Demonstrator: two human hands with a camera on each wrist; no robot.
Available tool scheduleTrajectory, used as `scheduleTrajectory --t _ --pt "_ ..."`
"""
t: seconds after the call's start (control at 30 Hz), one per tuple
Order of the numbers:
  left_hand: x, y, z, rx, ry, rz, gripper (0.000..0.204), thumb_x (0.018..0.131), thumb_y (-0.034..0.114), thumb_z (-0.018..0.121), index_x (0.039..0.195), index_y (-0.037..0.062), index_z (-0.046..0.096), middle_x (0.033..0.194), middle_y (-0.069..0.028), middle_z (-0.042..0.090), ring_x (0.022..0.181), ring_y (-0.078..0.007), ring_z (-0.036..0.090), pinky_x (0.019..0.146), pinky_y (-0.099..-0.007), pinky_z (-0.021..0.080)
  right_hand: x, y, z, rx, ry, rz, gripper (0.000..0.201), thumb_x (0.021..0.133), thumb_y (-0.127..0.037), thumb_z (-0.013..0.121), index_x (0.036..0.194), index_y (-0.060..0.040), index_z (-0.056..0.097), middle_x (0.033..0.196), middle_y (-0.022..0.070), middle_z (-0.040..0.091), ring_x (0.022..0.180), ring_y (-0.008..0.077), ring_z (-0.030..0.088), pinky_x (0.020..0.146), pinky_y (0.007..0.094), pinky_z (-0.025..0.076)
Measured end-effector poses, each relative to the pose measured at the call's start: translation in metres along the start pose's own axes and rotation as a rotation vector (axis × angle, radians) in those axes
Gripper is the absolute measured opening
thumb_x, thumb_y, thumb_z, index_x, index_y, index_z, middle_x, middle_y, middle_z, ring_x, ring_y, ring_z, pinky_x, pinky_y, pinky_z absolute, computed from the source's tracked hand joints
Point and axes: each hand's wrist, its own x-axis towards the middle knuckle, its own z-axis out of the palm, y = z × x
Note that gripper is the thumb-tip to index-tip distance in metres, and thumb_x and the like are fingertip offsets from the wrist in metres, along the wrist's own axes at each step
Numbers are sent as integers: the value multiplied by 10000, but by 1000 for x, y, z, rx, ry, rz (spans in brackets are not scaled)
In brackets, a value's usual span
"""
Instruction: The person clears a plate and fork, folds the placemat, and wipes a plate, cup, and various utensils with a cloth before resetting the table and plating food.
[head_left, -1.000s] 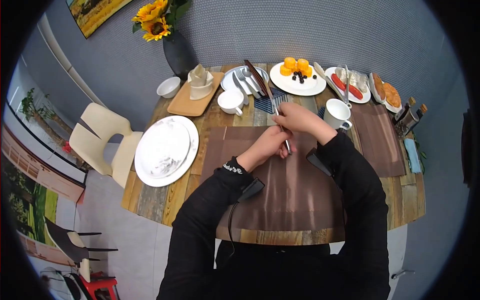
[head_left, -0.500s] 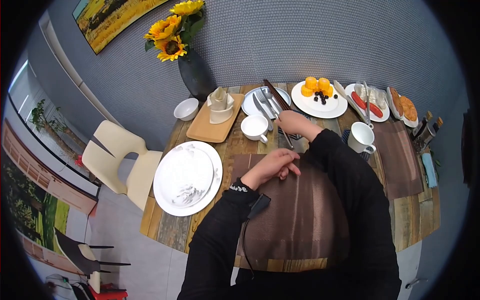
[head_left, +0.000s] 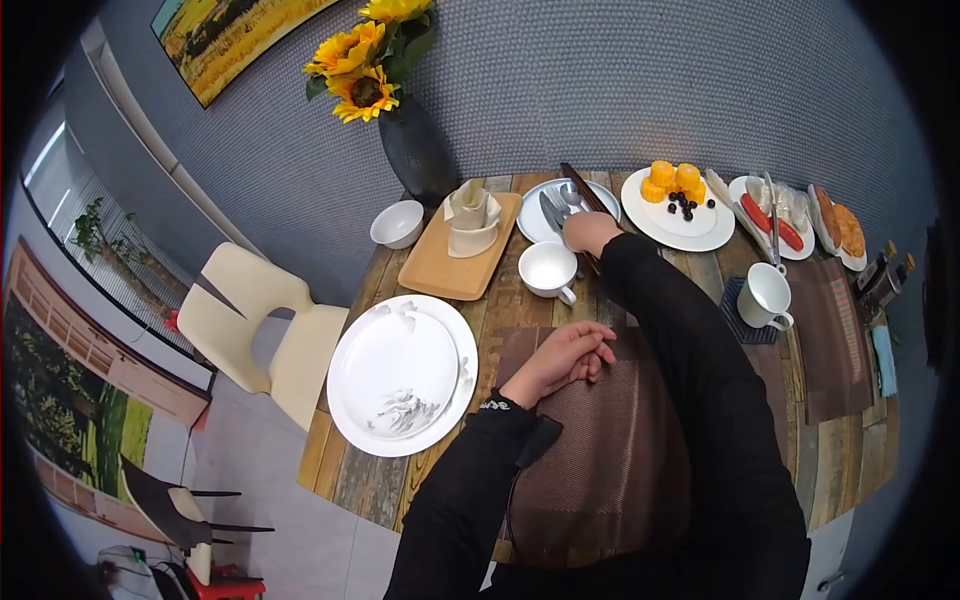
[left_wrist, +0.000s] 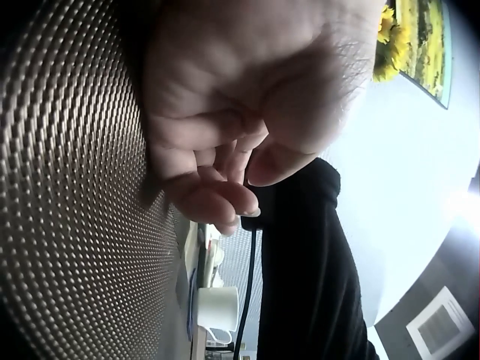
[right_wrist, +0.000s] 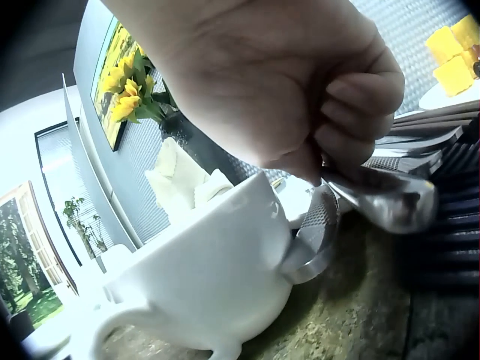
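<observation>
My right hand [head_left: 590, 234] is at the blue-grey plate [head_left: 524, 222], just behind a white cup [head_left: 546, 286]. Its curled fingers hold a piece of silver cutlery [right_wrist: 394, 201]; only the rounded handle end shows, and I cannot tell which piece it is. A knife [head_left: 549, 214], more cutlery and dark chopsticks [head_left: 568, 175] lie on that plate. In the right wrist view a textured handle [right_wrist: 319, 236] sticks out beside the cup. My left hand [head_left: 568, 360], fingers loosely bent with nothing in them, is low over the brown placemat [head_left: 620, 460].
Stacked white plates [head_left: 345, 420] stand at left, near a wooden tray [head_left: 425, 270] with a folded napkin [head_left: 472, 222] and a bowl [head_left: 398, 225]. A mug [head_left: 762, 298], a plate of corn and berries [head_left: 680, 232], and sausages [head_left: 788, 236] are at right. A vase [head_left: 415, 150] stands behind.
Both hands were together on the cutlery over the placemat. The left let go and stayed there; the right carried the piece forward to the blue-grey plate. The head view has shifted.
</observation>
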Motion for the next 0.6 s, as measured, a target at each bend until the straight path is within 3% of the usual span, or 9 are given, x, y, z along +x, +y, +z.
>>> scheduleTrajectory --t 0.2,0.6 --pt "1 -4 -4 47 -44 28 193 899 107 378 1039 -6 450 836 -105 567 587 -92 534 570 -243 480 12 -5 -2 -34 -27 7 232 709 -125 505 871 -62 657 926 129 622 866 297 596 673 404 472" --pt "1 -3 -2 89 -34 18 192 889 108 386 1028 -8 448 827 -95 564 594 -73 543 575 -226 495 18 -5 -5 -44 -43 4 241 697 -116 493 861 -40 652 903 146 622 848 316 597 671 403 470"
